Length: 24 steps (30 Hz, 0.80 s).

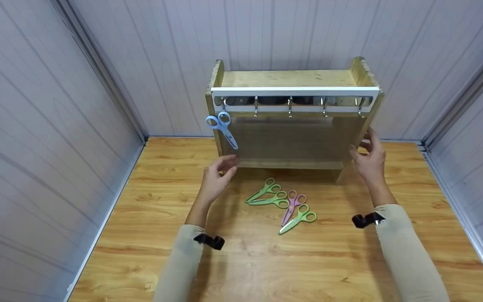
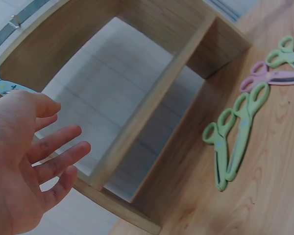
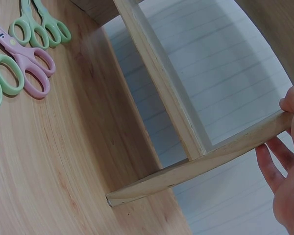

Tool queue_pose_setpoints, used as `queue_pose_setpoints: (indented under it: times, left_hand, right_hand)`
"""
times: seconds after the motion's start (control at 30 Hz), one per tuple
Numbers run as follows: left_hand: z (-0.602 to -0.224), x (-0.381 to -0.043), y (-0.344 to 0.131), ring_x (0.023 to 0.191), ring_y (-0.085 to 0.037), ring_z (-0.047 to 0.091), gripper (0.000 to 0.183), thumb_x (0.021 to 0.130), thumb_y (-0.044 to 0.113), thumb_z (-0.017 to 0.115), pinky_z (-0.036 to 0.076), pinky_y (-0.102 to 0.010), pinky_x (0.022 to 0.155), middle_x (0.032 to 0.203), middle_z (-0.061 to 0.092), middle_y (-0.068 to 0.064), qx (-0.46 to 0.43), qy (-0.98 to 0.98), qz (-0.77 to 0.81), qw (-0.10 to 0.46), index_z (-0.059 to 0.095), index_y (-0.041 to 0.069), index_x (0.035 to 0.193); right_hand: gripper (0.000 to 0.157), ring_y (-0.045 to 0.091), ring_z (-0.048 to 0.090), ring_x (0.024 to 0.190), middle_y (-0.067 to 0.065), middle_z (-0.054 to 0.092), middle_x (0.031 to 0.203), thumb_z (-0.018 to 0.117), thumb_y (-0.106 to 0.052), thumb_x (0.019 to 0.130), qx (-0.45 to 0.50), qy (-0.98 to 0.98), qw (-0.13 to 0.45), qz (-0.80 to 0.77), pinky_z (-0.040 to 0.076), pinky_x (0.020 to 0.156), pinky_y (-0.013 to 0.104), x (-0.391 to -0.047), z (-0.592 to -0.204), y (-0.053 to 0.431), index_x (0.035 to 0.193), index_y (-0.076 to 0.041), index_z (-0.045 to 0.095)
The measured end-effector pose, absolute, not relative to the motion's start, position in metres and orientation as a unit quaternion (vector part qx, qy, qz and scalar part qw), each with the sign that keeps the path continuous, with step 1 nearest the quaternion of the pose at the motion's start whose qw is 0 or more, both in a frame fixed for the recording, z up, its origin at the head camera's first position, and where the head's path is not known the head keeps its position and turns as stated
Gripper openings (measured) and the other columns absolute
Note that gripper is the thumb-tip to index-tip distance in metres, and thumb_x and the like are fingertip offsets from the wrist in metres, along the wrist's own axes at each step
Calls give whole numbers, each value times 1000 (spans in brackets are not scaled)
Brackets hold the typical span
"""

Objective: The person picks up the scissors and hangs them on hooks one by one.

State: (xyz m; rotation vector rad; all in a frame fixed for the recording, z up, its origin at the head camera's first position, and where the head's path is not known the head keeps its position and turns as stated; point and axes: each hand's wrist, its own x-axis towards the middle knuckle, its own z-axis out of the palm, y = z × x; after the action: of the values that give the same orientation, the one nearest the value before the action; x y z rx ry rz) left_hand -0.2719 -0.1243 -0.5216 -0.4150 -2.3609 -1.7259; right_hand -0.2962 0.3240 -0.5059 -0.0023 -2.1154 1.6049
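Note:
A wooden shelf unit (image 1: 287, 77) stands upright, with a white-framed hook rail (image 1: 292, 91) across its upper front. Blue scissors (image 1: 228, 132) hang from the leftmost hook, blades down. Beside the unit's left side panel (image 2: 120, 208), just below those scissors, my left hand (image 1: 216, 178) is held with its fingers loosely spread and nothing gripped. My right hand (image 1: 371, 161) holds the right side panel (image 3: 225, 159) between thumb and fingers. On the wooden surface before the unit lie pink scissors (image 1: 292, 205) and green scissors (image 1: 298, 219), with two more green pairs to their left.
Pale panelled walls (image 1: 174, 54) close in the back and both sides. The wood-grain surface (image 1: 258, 264) runs under the unit and toward me. The remaining metal hooks (image 1: 290, 107) on the rail carry nothing. A lower shelf board (image 1: 287, 164) spans the unit.

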Motion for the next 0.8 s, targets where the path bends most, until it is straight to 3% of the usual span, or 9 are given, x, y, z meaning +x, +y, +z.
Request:
queue_pose_setpoints:
  times: [0.23, 0.37, 0.57, 0.8]
  left_hand:
    - [-533, -271, -120, 118, -40, 77, 32, 106, 1, 70, 57, -26, 91, 132, 80, -25, -141, -802, -575, 76, 71, -5, 138]
    - [-535, -271, -118, 122, -41, 77, 32, 107, 2, 70, 58, -28, 95, 132, 80, -25, -134, -808, -571, 64, 71, -5, 138]
    - [-537, -272, -115, 120, -37, 76, 32, 108, 5, 69, 61, -42, 99, 130, 80, -26, -122, -819, -558, 52, 72, -2, 139]
    - [-544, -275, -112, 122, -40, 76, 34, 107, 4, 71, 60, -62, 111, 129, 80, -26, -132, -824, -550, 42, 73, -2, 140]
  right_hand:
    - [68, -4, 65, 107, -4, 60, 131, 68, 3, 102, -1, -778, 239, 582, 57, 82, 7, -297, -507, 325, 167, -6, 49]
    - [67, -3, 65, 108, -9, 58, 129, 68, 4, 102, 1, -775, 241, 584, 58, 83, 8, -297, -507, 326, 167, -6, 49]
    - [68, -1, 67, 104, -13, 58, 123, 70, 7, 100, 6, -766, 250, 592, 58, 80, 8, -298, -507, 325, 165, -4, 52]
    - [71, -1, 65, 106, -8, 57, 128, 69, 6, 101, 0, -772, 242, 587, 57, 82, 8, -297, -507, 325, 168, -7, 49]
